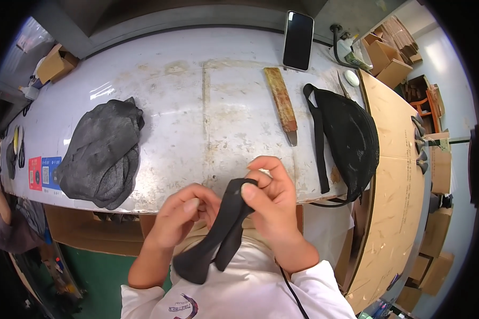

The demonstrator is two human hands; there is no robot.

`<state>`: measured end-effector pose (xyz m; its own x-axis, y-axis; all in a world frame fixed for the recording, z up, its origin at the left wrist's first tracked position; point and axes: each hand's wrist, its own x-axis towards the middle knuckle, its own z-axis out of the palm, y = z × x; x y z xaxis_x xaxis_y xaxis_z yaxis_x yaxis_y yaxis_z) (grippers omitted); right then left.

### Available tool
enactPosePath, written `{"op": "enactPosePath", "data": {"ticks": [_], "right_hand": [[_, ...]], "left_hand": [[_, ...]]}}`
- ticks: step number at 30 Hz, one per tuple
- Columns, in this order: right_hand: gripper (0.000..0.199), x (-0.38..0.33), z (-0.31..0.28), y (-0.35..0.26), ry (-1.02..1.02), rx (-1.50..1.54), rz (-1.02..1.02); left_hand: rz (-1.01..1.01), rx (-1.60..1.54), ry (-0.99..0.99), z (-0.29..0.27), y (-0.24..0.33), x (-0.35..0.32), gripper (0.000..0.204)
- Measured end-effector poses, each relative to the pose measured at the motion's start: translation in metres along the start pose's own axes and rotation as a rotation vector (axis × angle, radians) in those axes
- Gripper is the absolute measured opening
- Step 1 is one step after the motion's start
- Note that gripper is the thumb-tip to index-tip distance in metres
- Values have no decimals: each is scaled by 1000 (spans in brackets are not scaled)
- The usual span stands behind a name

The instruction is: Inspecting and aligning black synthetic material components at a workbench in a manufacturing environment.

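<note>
A folded black strip of leather-like material hangs in front of my body at the table's near edge, its wider rounded end low and toward the left. My right hand pinches the top fold between thumb and fingers. Close against the strip's left side is my left hand, its fingers curled and thumb pressed in. Some of its fingertips pass behind the strip, so what they hold cannot be made out.
On the white table lie a pile of dark grey pieces, a knife with a worn wrapped handle, a phone and a black waist bag. Cardboard covers the right side. At far left, another person's arm shows.
</note>
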<state>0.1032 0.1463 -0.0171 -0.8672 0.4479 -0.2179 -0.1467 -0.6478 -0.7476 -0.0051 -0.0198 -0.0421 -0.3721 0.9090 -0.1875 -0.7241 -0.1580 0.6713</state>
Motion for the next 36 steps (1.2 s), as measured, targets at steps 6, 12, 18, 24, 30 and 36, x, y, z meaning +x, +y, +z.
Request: {"op": "enactPosePath", "data": {"ticks": [6, 12, 18, 24, 30, 36], "right_hand": [[38, -2, 9, -1, -87, -345, -29], [33, -6, 8, 5, -117, -211, 70], [32, -5, 10, 1, -106, -199, 64], [33, -8, 16, -1, -98, -398, -32], [31, 3, 10, 7, 12, -328, -238], [29, -5, 3, -9, -174, -531, 24]], "left_hand": [[337, 1003, 193, 24, 4, 11, 32], [218, 302, 281, 38, -10, 6, 34], [377, 686, 169, 7, -15, 12, 30], [160, 327, 164, 30, -14, 6, 18], [27, 77, 188, 33, 5, 12, 19], [34, 137, 147, 28, 1, 10, 15]]}}
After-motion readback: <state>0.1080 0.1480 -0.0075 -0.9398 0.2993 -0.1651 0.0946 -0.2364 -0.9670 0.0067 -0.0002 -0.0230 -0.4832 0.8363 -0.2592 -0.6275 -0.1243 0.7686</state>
